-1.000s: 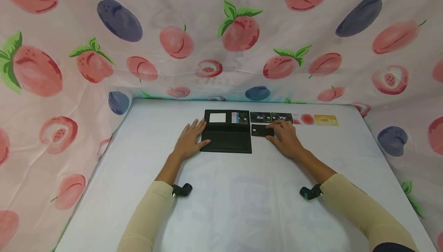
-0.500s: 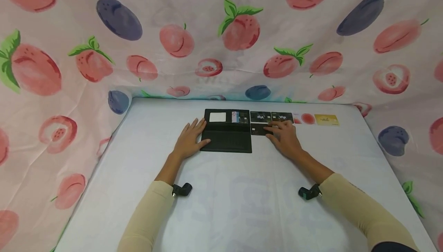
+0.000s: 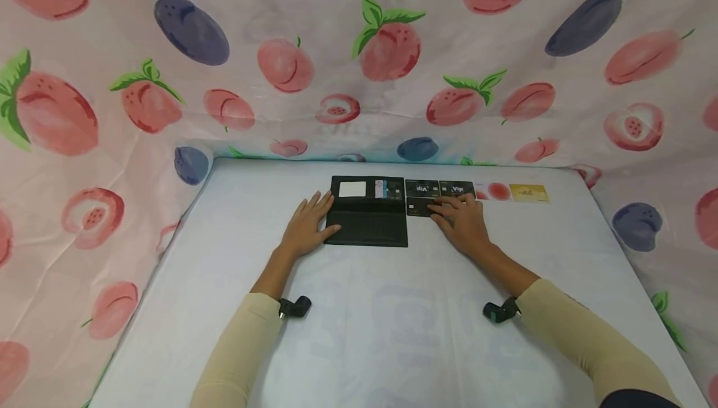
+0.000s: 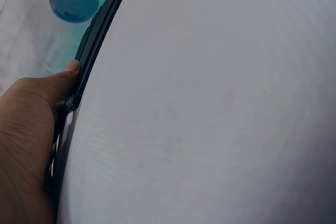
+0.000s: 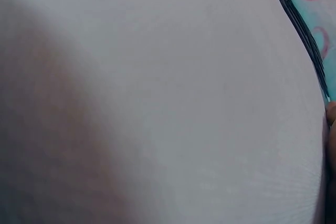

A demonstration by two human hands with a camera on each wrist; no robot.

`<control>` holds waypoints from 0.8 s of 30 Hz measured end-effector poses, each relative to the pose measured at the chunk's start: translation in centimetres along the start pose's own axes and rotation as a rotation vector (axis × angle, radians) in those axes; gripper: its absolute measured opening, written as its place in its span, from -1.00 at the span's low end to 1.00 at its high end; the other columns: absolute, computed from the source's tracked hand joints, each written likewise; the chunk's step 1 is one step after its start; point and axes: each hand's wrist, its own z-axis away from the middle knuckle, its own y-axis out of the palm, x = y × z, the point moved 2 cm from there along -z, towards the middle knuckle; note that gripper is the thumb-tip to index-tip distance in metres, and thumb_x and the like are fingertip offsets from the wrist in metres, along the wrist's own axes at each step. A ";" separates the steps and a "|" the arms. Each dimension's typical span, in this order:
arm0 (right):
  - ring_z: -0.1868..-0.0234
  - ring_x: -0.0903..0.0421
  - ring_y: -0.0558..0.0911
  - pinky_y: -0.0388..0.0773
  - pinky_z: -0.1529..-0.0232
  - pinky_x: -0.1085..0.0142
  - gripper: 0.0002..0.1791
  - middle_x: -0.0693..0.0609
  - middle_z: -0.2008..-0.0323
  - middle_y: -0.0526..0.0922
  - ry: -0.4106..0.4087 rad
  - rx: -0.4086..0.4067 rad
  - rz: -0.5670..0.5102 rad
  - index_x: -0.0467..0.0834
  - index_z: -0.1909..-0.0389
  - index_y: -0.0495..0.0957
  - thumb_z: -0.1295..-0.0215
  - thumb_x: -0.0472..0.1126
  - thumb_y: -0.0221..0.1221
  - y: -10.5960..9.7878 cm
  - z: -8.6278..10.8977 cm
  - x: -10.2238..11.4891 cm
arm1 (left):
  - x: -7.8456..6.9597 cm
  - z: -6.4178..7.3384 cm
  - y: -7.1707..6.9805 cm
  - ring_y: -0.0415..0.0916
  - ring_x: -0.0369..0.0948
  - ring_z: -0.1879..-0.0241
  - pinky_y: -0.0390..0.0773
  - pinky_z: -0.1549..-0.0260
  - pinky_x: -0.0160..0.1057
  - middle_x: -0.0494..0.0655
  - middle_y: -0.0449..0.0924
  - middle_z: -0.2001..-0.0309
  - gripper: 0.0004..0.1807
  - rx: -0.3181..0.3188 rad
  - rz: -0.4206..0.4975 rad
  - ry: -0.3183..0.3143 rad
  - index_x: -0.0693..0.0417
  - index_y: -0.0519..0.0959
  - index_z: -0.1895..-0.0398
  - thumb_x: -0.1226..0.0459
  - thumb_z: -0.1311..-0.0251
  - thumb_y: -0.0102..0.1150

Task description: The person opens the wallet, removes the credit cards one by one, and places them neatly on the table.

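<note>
An opened black wallet (image 3: pixel 367 229) lies flat on the white table, its upper half holding a white panel and several cards in slots. My left hand (image 3: pixel 305 227) rests on its left edge, fingers extended and thumb (image 4: pixel 63 83) lying over the edge. Directly right of the wallet, a black card (image 3: pixel 417 207) lies flat on the table. The fingers and thumb of my right hand (image 3: pixel 464 224) touch its right end and cover part of it. In the right wrist view only a sliver of that hand shows.
A row runs right from the wallet's upper half: two black Vip cards (image 3: pixel 422 189), a white card with a red circle (image 3: pixel 498 192) and a gold card (image 3: pixel 529 193). A peach-patterned cloth (image 3: pixel 336 59) hangs behind the table. Each forearm carries a small black camera.
My right hand has slid the black card slightly away from me, up against the lower edge of the Vip card. My left hand stays on the wallet.
</note>
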 end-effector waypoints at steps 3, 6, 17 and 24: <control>-0.01 -0.20 0.46 0.30 0.15 -0.17 -0.70 -0.16 -0.18 0.71 0.004 -0.005 0.005 -0.11 -0.06 0.81 -0.39 -0.11 0.38 0.0 0.0 0.0 | 0.0 0.0 0.1 -0.13 0.05 -0.65 -0.19 -0.60 0.08 0.04 0.05 -0.66 -0.08 0.000 0.001 -0.002 0.17 0.15 -0.66 -0.14 -0.42 0.16; -0.02 -0.20 0.46 0.30 0.15 -0.16 -0.70 -0.15 -0.17 0.72 0.003 -0.010 0.015 -0.10 -0.06 0.81 -0.38 -0.10 0.39 0.0 0.1 0.0 | 0.1 -0.1 0.2 -0.14 0.04 -0.66 -0.21 -0.60 0.06 0.03 0.04 -0.67 -0.07 0.006 -0.005 -0.006 0.17 0.13 -0.67 -0.14 -0.43 0.15; -0.01 -0.17 0.46 0.28 0.15 -0.15 -0.70 -0.13 -0.18 0.72 0.007 -0.008 0.024 -0.08 -0.07 0.81 -0.38 -0.09 0.39 -0.2 0.0 0.0 | 0.2 -0.1 0.2 -0.15 0.03 -0.66 -0.22 -0.60 0.06 0.02 0.03 -0.67 -0.08 0.006 -0.007 -0.010 0.16 0.14 -0.67 -0.14 -0.43 0.16; 0.00 -0.16 0.45 0.26 0.16 -0.14 -0.69 -0.11 -0.21 0.71 0.013 -0.003 0.022 -0.08 -0.08 0.81 -0.38 -0.09 0.39 -0.2 0.2 0.0 | 0.3 -0.2 0.3 -0.16 0.03 -0.66 -0.22 -0.60 0.06 0.02 0.03 -0.67 -0.08 0.011 -0.008 -0.012 0.15 0.13 -0.67 -0.14 -0.44 0.15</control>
